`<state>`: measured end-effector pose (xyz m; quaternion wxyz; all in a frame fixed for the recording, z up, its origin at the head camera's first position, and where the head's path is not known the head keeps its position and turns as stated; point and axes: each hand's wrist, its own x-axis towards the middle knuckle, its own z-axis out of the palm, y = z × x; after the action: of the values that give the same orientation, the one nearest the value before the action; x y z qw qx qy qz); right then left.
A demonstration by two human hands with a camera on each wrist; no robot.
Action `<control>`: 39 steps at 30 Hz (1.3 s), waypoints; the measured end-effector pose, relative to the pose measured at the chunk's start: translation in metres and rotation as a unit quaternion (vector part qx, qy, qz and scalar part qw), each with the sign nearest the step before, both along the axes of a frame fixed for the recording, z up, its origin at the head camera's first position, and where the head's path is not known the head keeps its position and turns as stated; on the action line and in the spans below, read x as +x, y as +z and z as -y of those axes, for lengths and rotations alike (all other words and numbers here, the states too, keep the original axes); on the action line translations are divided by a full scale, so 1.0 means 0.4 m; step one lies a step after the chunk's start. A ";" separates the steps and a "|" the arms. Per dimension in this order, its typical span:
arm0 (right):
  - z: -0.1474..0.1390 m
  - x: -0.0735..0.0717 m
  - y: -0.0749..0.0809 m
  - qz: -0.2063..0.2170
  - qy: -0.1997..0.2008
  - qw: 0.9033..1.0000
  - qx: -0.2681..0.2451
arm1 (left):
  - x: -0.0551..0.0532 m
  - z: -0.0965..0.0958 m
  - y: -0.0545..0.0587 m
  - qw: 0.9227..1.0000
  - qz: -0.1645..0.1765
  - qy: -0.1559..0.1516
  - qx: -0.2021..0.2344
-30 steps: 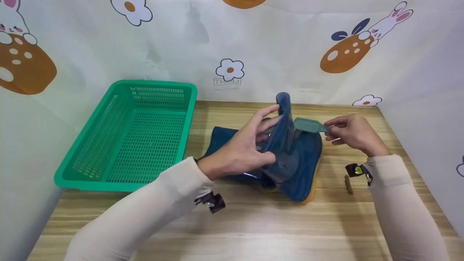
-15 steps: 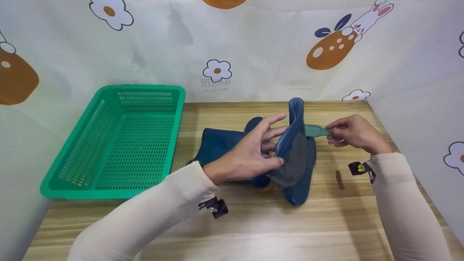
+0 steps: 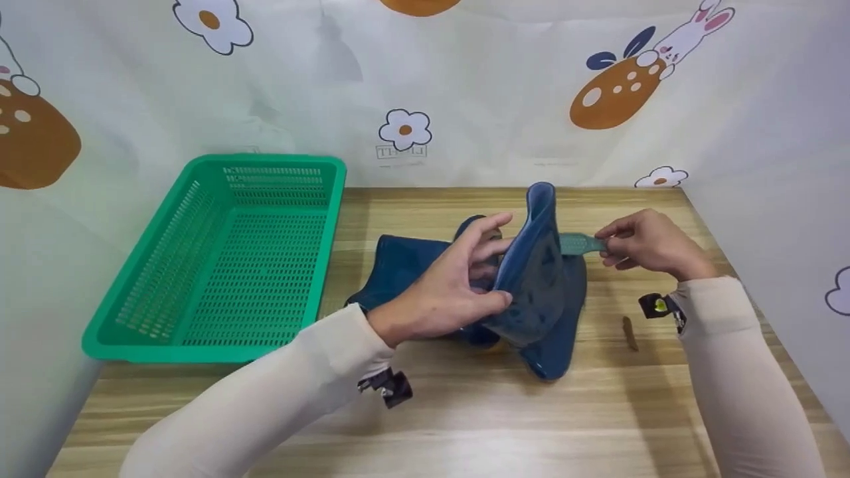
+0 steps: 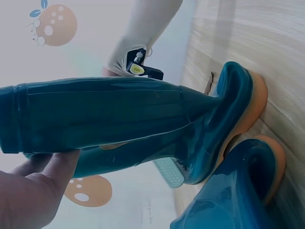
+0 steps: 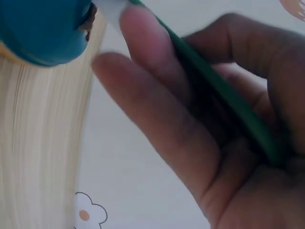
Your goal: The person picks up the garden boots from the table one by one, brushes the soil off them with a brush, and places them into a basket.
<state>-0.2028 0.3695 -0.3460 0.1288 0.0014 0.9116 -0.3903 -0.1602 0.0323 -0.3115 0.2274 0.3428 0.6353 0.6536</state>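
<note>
A dark blue rubber boot (image 3: 531, 285) with an orange-yellow sole (image 4: 257, 102) stands on the table. My left hand (image 3: 441, 292) grips the top of its shaft, thumb on the near side. In my right hand (image 3: 654, 242) I pinch the handle of a green brush (image 3: 578, 243). The brush head is at the boot's far right side, partly hidden by the shaft; whether it touches cannot be told. Brown dirt (image 5: 88, 21) clings to the boot in the right wrist view. The second blue boot (image 3: 408, 262) lies on its side, partly behind my left hand.
A green slotted plastic basket (image 3: 335, 232) stands on the left of the wood-grain table (image 3: 465, 425). One small brown piece (image 3: 629, 333) lies near my right wrist. A patterned white sheet (image 3: 478, 86) rises behind the table's back edge.
The held boot's shaft has shifted right and turned slightly. The brush head has slipped partly out of sight behind it. Both hands keep their hold, and the head view has shifted a little.
</note>
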 end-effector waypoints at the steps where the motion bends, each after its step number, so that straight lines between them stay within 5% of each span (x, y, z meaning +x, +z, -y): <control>1: 0.000 0.000 -0.001 -0.011 -0.006 1.000 0.012 | 0.000 0.000 -0.001 1.000 0.001 0.002 0.000; 6: -0.002 -0.002 -0.008 -0.027 -0.031 0.999 -0.025 | 0.004 0.004 0.001 1.000 0.008 0.006 0.009; 10: -0.007 -0.001 -0.012 0.005 -0.021 0.997 -0.068 | 0.006 0.004 0.001 1.000 0.006 0.007 0.011; 14: -0.010 0.003 -0.018 0.004 -0.009 0.999 -0.034 | 0.006 0.001 -0.002 1.000 -0.002 0.010 0.005; 21: 0.000 0.004 -0.020 -0.063 -0.026 0.998 0.003 | 0.005 0.004 -0.003 1.000 -0.011 0.024 -0.011; 26: 0.007 0.003 -0.016 -0.020 -0.009 0.999 -0.044 | 0.008 0.006 -0.002 1.000 -0.013 0.025 -0.011; 29: 0.007 0.003 -0.017 -0.008 0.011 1.000 -0.025 | 0.009 0.006 -0.004 0.999 -0.016 0.031 -0.014; 34: 0.004 0.004 -0.024 -0.052 0.001 0.998 0.026 | 0.009 0.009 -0.005 0.999 -0.018 0.043 -0.024; 39: 0.008 0.003 -0.033 -0.093 -0.022 0.995 0.014 | 0.010 0.006 -0.002 0.999 -0.017 0.038 -0.021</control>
<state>-0.2015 0.3662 -0.3594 0.0345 -0.0128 0.9247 -0.3789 -0.1563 0.0297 -0.3122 0.1988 0.3244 0.6651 0.6425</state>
